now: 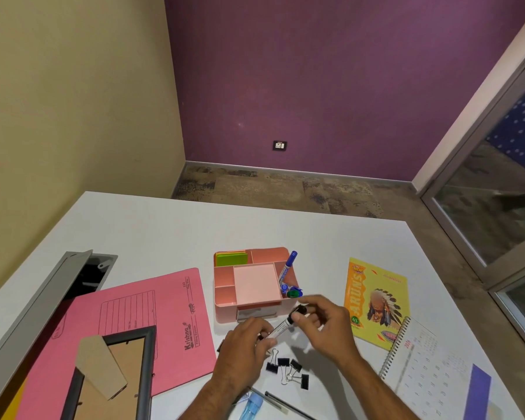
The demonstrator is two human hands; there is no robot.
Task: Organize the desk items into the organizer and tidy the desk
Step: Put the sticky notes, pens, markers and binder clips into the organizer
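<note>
Both hands over white desk (164,225), front centre, just in front of pink organizer (225,298). Left hand (243,347) grasps white barrel of a marker (281,327) at its lower end; right hand (325,325) pinches the black cap end w/ thumb & fingers. Marker tilted, cap end up-right, held clear of desk surface, just near organizer's front edge.

Organizer contents: green notes (231,258) in back-left compartment; pale pink pad (255,281) in centre section; blue marker (288,266) leaning upright in right compartment, w/ green-capped item (294,294) at front of same compartment. Two small left compartments & back-right one show nothing inside.

Loose on desk: binder clips (288,371), black, clustered just below hands. Pen (282,403) and blue bottle (250,404) at front edge, partly hidden by left forearm. Pink folder (152,307) left of organizer, w/ photo frame (115,377) lying back-up on its near corner. Yellow book (376,301) right of organizer; spiral calendar (431,368) overlaps book's near corner. Open cable hatch (85,274) at desk's left side; contents too dark to tell
</note>
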